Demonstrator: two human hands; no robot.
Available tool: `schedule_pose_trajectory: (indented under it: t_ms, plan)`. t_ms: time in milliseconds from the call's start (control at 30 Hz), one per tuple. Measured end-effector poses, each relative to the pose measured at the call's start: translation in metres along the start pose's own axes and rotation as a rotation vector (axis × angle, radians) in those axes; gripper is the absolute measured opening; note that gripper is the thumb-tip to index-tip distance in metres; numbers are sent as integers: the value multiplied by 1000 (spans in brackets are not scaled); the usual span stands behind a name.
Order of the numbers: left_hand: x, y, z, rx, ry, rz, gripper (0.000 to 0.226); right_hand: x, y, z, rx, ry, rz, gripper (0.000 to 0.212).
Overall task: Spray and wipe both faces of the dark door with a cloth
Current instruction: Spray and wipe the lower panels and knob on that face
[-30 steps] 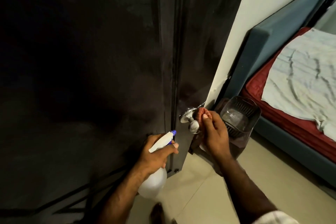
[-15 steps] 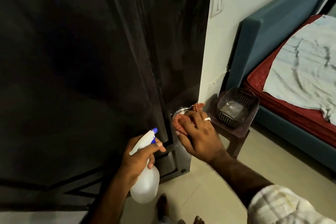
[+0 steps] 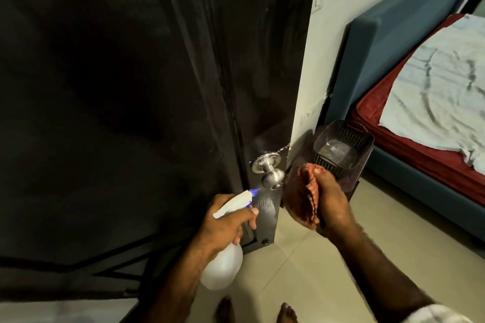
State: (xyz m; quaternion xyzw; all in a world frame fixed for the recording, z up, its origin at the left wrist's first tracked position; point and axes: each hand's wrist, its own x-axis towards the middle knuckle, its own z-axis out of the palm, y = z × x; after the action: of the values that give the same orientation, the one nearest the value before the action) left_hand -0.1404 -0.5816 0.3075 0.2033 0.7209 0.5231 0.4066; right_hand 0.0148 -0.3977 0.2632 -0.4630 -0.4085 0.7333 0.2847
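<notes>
The dark door (image 3: 265, 65) stands ahead, with its silver knob (image 3: 271, 177) near its right edge. My left hand (image 3: 223, 223) grips a white spray bottle (image 3: 225, 261) with a blue nozzle aimed at the door just under the knob; a wet streaked patch shows there. My right hand (image 3: 332, 207) holds a reddish cloth (image 3: 304, 194), folded, a little to the right of the knob and off the door.
A dark panel (image 3: 105, 113) fills the left. A small dark stool carries a ribbed plastic basket (image 3: 343, 147) right of the door. A blue bed frame (image 3: 393, 42) with red mattress and pale sheet lies at the right. My bare feet stand on the beige tiled floor (image 3: 315, 270).
My right hand has come off the knob with the cloth and moved right. The spray bottle nozzle has risen closer to the door under the knob, and a wet patch has appeared.
</notes>
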Motion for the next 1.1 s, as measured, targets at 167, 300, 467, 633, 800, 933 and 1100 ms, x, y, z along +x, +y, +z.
schedule_pose_trajectory:
  t_ms: [167, 300, 467, 633, 800, 933, 1100]
  plan:
    - [6, -5, -7, -42, 16, 7, 11, -12, -12, 22, -351, -117, -448, 15]
    - [10, -11, -25, -138, 88, -23, 30, -14, 3, 62, -835, -74, -858, 32]
    - [15, -9, -39, -76, 20, 8, 28, -8, 2, 55, -1039, -176, -1010, 40]
    - [20, -1, -32, -139, 34, 62, 46, 0, -4, 57, -266, -67, -384, 44]
    - [24, -7, -30, -115, 84, 107, 34, -17, 12, 69, -168, 61, -305, 47]
    - [25, -9, -29, -127, 123, 117, 38, -27, 17, 70, -493, 66, -681, 36]
    - [28, -4, -32, -161, 114, 68, 47, -21, 13, 68, -1186, -60, -1084, 39]
